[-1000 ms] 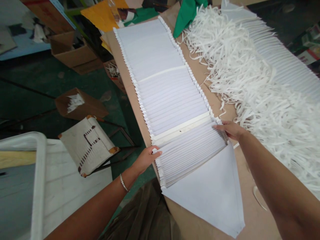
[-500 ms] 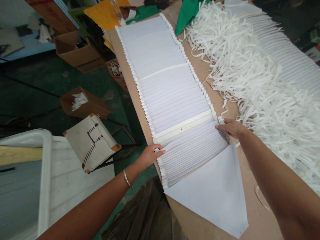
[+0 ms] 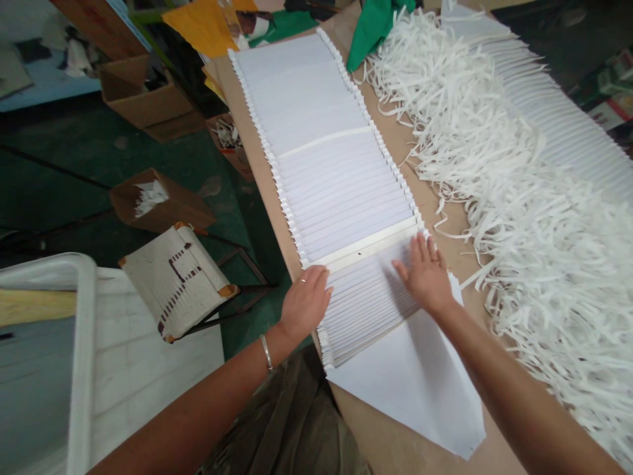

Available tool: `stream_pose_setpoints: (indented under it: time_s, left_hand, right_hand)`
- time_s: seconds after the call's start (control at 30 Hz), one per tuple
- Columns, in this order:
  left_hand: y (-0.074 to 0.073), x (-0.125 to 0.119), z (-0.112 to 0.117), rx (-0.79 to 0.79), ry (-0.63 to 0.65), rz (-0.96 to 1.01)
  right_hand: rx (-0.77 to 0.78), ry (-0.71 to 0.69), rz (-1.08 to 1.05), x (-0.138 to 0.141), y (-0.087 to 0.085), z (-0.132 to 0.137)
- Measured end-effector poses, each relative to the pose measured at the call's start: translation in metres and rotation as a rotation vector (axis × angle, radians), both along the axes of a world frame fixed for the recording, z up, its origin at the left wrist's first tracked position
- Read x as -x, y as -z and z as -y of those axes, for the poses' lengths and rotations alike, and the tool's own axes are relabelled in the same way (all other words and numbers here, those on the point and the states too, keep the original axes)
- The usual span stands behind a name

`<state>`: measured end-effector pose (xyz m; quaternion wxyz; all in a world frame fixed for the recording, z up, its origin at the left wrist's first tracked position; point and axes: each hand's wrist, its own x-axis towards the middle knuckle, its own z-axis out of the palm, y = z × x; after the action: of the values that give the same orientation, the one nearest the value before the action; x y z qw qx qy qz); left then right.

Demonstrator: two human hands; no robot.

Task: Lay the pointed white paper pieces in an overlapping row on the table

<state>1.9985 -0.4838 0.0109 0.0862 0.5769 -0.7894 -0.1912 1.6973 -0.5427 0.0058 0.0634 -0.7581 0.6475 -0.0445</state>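
left hand [image 3: 305, 305] | right hand [image 3: 425, 274] | flat on pleated white paper [image 3: 368, 297]

Around the left wrist [image 3: 275, 333] sits a thin, smooth, silver-coloured bangle [image 3: 266, 351], loose and plain; the left hand [image 3: 305, 303] wears a slim metal ring [image 3: 302, 280]; the right hand [image 3: 425, 274] wears a second slim ring [image 3: 434, 259], gold-toned as far as can be told; both forearms [image 3: 514, 389] are bare; at the bottom centre of the frame, creased dark olive cloth [image 3: 284, 422] shows, though whether it is worn cannot be told.
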Motion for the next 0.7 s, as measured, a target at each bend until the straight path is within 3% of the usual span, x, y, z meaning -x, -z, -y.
stream_pose_setpoints:
  time_s: [0.07,0.13,0.3,0.7]
  left_hand:
    - [0.006,0.016,-0.01,0.072,0.207,-0.016]
    - [0.016,0.028,-0.019,0.068,0.324,0.004]
    - [0.034,0.034,-0.027,0.065,0.341,0.064]
    - [0.029,0.036,-0.031,0.114,0.36,0.106]
  right_hand:
    - [0.03,-0.14,-0.015,-0.025,0.004,-0.035]
    - [0.035,-0.173,-0.026,-0.039,0.009,-0.061]
    - [0.016,-0.084,-0.072,-0.04,0.008,-0.086]
    - [0.058,0.045,-0.035,-0.025,-0.004,-0.144]
